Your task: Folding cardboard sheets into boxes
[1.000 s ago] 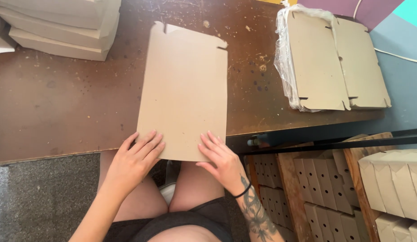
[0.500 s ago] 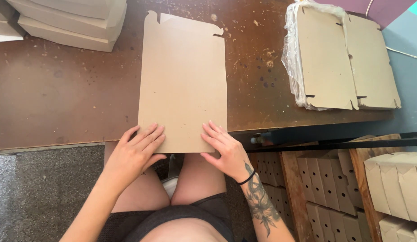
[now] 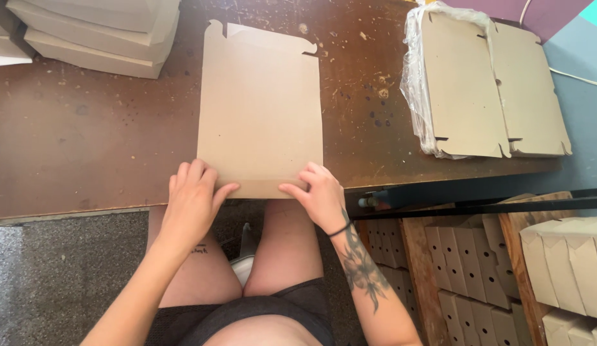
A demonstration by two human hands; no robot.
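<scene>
Head view: both hands (fingers flat) press cardboard blank (image 3: 260,109).

Flat cardboard blank (image 3: 260,109) lies on brown table (image 3: 87,147). Left hand (image 3: 193,198) and right hand (image 3: 321,192) press its near edge. Stack of blanks (image 3: 491,90) to the right, white boxes (image 3: 93,32) far left.

Brown table (image 3: 87,141) bears flat cardboard sheet (image 3: 260,109); wrapped blanks (image 3: 478,83); boxes (image 3: 93,32).

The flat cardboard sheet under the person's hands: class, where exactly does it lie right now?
In the head view, the flat cardboard sheet lies mid-table on the brown table, its near edge under the left hand and right hand.
</scene>
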